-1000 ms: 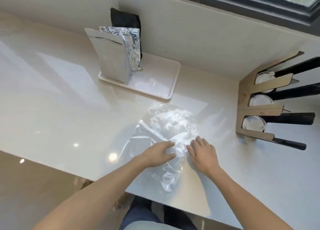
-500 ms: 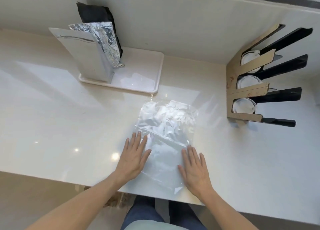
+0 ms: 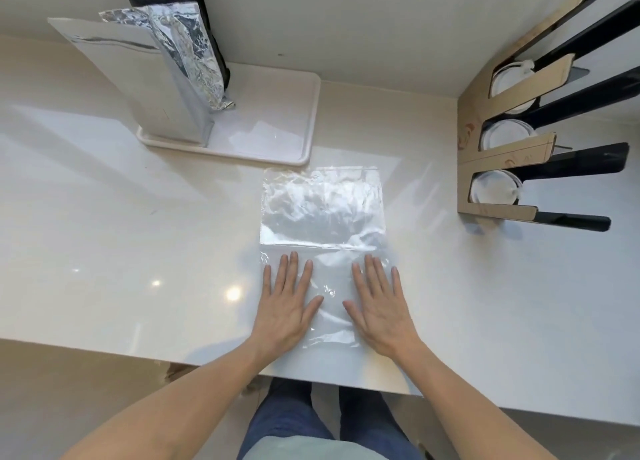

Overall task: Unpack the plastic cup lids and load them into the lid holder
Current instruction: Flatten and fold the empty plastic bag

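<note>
A clear plastic bag [image 3: 322, 210] lies flat and empty on the pale counter, straight ahead of me. My left hand [image 3: 285, 304] rests palm down on its near left part, fingers spread. My right hand [image 3: 379, 304] rests palm down on its near right part, fingers apart. Neither hand holds anything. At the right stands the wooden lid holder [image 3: 467, 169] with black dividers. White plastic lids [image 3: 493, 191] sit in its three slots.
A white tray [image 3: 277, 137] stands at the back, carrying a silver foil pouch [image 3: 152, 89], a crumpled foil bag and a black bag against the wall. The counter's front edge runs just below my wrists.
The bag went from crumpled under my hands to spread flat. Both hands opened and now lie flat on its near half. My view moved closer and more overhead.
</note>
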